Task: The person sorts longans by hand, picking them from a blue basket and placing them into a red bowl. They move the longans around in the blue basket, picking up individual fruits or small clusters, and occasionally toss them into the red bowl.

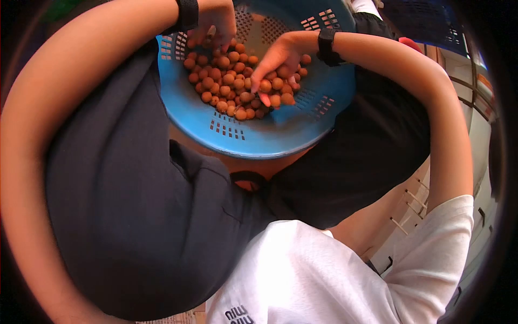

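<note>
A wide blue plastic basket (189,125) with slotted sides stands between my knees. Inside it lies a heap of round brown longans (222,81), piled toward the near left. My right hand (279,56) is cupped at the right of the heap, with several longans in its palm and between its curled fingers. At the upper left of the heap, my left hand (217,21) points down with bent fingers over the fruit. Something small and brownish shows at its fingertips, and I cannot tell what it is.
My dark-trousered legs (118,178) flank the basket on both sides. Black bands (188,13) circle both wrists. A dark blue slotted crate (431,19) shows at the upper right, and a rack with thin bars (413,205) stands low on the right.
</note>
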A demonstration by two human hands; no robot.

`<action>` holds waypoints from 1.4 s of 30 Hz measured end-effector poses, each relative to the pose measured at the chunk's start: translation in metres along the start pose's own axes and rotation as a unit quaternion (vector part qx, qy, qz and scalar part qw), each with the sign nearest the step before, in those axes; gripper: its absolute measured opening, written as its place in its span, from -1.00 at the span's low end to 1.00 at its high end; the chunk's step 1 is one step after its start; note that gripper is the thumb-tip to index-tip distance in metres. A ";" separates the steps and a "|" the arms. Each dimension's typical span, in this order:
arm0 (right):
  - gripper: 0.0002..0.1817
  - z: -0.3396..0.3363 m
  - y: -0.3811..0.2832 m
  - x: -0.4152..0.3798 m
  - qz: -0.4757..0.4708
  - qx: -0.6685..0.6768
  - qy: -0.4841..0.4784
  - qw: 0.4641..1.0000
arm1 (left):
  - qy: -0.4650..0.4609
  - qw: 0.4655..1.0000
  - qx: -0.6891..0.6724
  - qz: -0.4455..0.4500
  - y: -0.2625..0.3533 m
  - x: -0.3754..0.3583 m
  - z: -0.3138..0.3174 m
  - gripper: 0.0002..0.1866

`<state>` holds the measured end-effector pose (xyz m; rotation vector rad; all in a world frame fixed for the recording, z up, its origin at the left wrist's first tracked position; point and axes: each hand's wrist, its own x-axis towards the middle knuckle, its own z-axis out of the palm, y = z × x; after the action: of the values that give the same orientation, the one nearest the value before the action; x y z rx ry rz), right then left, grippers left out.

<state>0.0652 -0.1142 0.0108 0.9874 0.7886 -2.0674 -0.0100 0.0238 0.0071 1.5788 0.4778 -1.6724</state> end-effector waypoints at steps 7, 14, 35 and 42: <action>-0.61 -0.020 -0.016 -0.041 -0.091 0.045 0.101 0.990 | 0.163 0.983 0.067 0.053 -0.012 0.028 0.006 -0.68; -0.56 -0.021 0.007 -0.145 -0.193 -0.001 0.218 0.957 | 0.095 0.980 0.171 0.044 -0.007 0.035 0.000 -0.71; -0.51 0.105 0.375 -0.256 -0.041 0.443 0.659 0.607 | 0.094 0.989 0.112 0.033 -0.009 0.025 0.012 -0.58; -0.67 0.023 0.168 -0.236 -0.208 -0.069 0.632 0.743 | 0.255 0.925 0.264 0.096 0.003 0.002 0.020 -0.56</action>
<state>0.2987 -0.1496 0.1804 2.3073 1.9195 -1.3320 -0.0209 0.0066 0.0092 2.3956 0.1092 -1.2866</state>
